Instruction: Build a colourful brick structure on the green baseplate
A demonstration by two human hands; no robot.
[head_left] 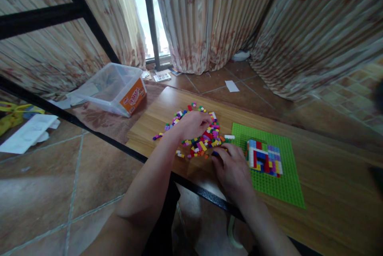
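Observation:
A heap of small coloured toy bricks (206,139) is spread on the wooden table. Over its middle is my left hand (194,123), palm down with the fingers curled in; whatever the fingertips hold is hidden. My right hand (233,166) rests at the heap's near right edge, its thumb and fingers closed around a dark blue brick (215,153). Just right of that hand lies a green baseplate (287,186). On the plate stands a low block built from bricks (273,156), in red, white, blue, yellow and purple, with a recess in its middle.
The wooden table (326,192) has a dark metal edge (203,190) on my side. A clear plastic bin (110,88) with an orange label sits on the floor beyond the left end. Papers (231,86) lie on the tiles, and long curtains (191,20) hang behind.

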